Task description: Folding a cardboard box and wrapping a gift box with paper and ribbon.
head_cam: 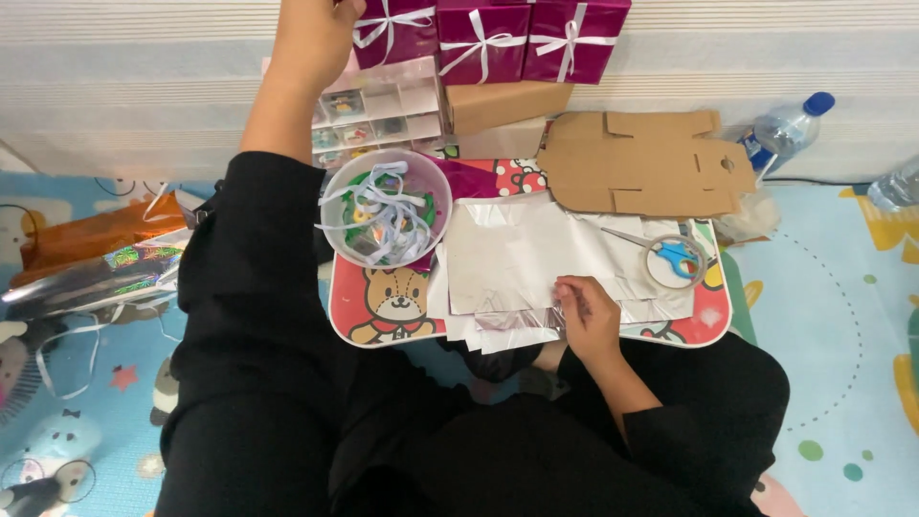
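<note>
Nearest me, my right hand (586, 316) pinches the edge of a clear plastic sheet (536, 251) lying on the table (713, 321). My left hand (311, 38) reaches up to a purple gift box (397, 31), fingers curled on it; scissors (670, 254) lie nearby.

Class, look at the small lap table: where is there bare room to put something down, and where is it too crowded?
Bare patch: the table front-left corner with the bear picture, below the clear bowl of ribbons. The middle is covered by silver sheets under the right hand; scissors and a tape ring fill the right side. The back is crowded with flat cardboard and the gift boxes the left hand reaches.
</note>
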